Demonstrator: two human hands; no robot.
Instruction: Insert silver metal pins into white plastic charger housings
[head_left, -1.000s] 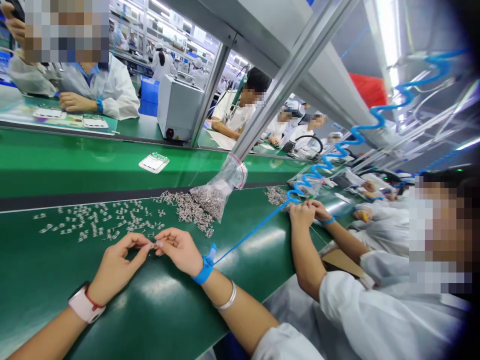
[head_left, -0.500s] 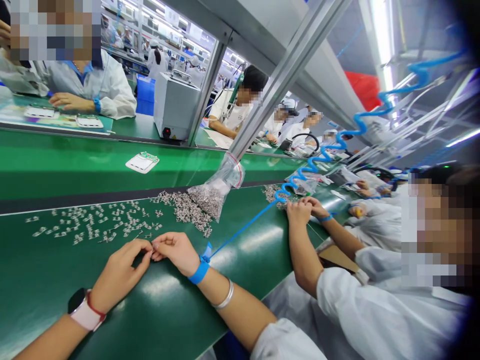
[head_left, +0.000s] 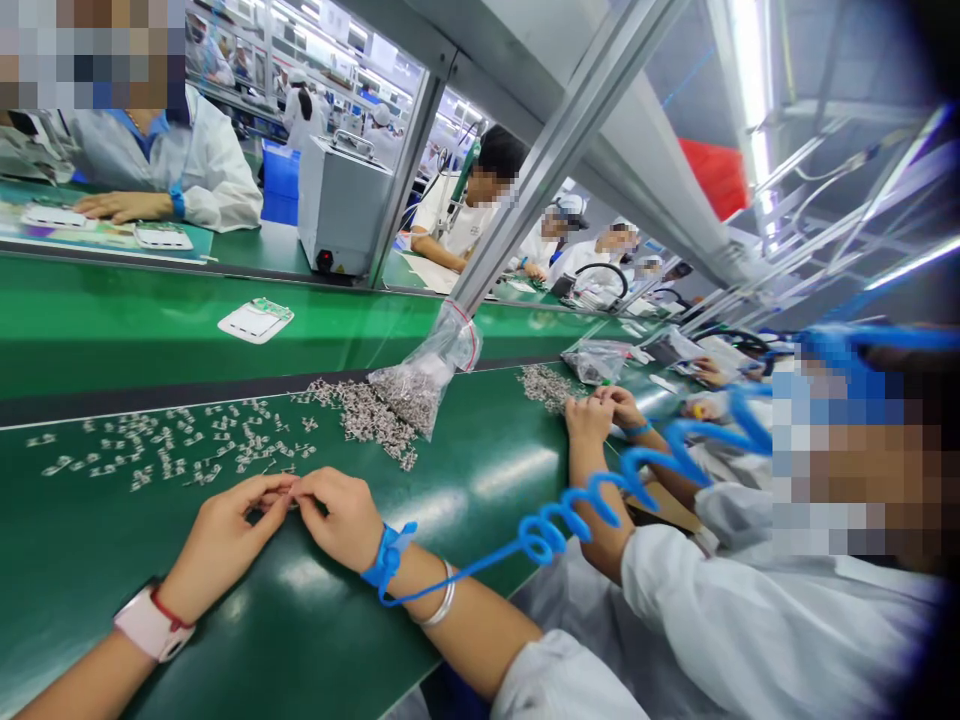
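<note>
My left hand [head_left: 225, 535], with a pink-banded watch [head_left: 155, 622] at its wrist, is closed in a pinch over the green work surface [head_left: 322, 620]. Its fingertips meet those of my right hand [head_left: 341, 515], also pinched; whatever they hold is too small to make out. A blue strap [head_left: 386, 555] and a silver bangle [head_left: 440, 597] circle my right wrist and forearm. Just beyond my hands lie scattered small metal parts [head_left: 169, 440], and a denser pile [head_left: 367, 412] spills beside a clear plastic bag [head_left: 412, 385] of similar parts.
A blue coiled cord [head_left: 570, 520] runs from my right wrist across a co-worker's arm. That person's hands [head_left: 596, 412] are near another pile [head_left: 547, 387]. Behind are a white device panel [head_left: 256, 321], a metal post [head_left: 555, 150] and a grey box [head_left: 341, 205].
The blue cord has swung lower and closer to my right forearm. Both hands appear slightly further left, still fingertip to fingertip, with my right hand turned a little. The whole view has shifted slightly.
</note>
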